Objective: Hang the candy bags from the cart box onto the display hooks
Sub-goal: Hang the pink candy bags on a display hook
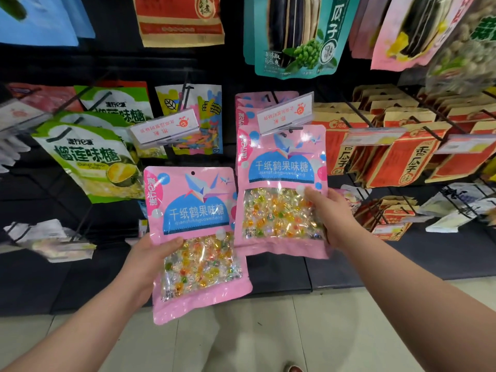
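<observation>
1. Left hand (150, 261), lower centre-left: fingers curled behind, thumb pressed on the front of a pink candy bag (196, 216); bag upright, held in front of the display, below the hook row.
2. Right hand (335, 218), centre-right: thumb on the clear window, fingers wrapped behind the right edge of a second pink bag (279, 167); its top sits just under a price label (284, 111); cannot tell whether its hole is on the hook.
3. The two held bags are just beside each other at frame centre.
4. Hung pink bags (264, 100) sit behind the second one.
5. Green durian bags (88, 157) at left; orange seed bags (402, 162) at right; teal bag (295, 36) upper centre.
</observation>
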The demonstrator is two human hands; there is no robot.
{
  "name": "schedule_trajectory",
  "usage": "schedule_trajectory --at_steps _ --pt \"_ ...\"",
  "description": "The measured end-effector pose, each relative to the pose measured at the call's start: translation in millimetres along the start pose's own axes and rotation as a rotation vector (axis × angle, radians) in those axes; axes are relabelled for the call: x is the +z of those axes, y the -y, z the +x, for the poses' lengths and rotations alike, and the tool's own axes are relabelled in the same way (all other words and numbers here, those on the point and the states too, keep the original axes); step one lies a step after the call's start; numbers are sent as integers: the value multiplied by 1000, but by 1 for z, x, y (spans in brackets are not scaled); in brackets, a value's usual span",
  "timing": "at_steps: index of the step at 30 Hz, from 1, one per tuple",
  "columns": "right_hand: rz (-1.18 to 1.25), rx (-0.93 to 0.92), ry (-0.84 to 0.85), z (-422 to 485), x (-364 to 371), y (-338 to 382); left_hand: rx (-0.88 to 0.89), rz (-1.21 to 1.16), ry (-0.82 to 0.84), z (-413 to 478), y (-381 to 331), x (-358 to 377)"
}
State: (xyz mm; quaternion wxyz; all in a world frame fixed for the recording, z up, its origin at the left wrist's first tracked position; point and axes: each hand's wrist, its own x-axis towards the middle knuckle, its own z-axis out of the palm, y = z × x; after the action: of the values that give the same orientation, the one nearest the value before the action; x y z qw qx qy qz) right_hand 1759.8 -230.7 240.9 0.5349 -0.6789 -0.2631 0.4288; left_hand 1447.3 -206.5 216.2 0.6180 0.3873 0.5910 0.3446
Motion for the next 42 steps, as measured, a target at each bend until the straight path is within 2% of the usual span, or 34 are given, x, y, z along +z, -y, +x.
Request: schedule_trajectory --at_steps 9,16,20,24,28,30,35,37,42 --pt "-74 -2 -8 54 17 -2 -32 -78 -45 4 10 -6" --pt "-123 10 23 93 23 -7 13 -75 20 11 12 5" --pt "-66 26 37 108 24 -7 30 -73 70 15 12 15" --pt "-127 29 -4 116 18 -12 43 -73 116 19 11 27" --pt "-322 -36 -122 107 8 -16 36 -102 176 21 8 41" --pt "-318 -63 -64 85 4 -15 23 -120 205 23 7 50" --pt "-131 90 376 15 -2 -11 2 -108 285 24 2 76" --pt "-143 20 396 -1 -6 -14 1 -91 309 24 -1 88" --pt "-62 -80 248 -10 -15 -15 48 -19 306 23 -9 113"
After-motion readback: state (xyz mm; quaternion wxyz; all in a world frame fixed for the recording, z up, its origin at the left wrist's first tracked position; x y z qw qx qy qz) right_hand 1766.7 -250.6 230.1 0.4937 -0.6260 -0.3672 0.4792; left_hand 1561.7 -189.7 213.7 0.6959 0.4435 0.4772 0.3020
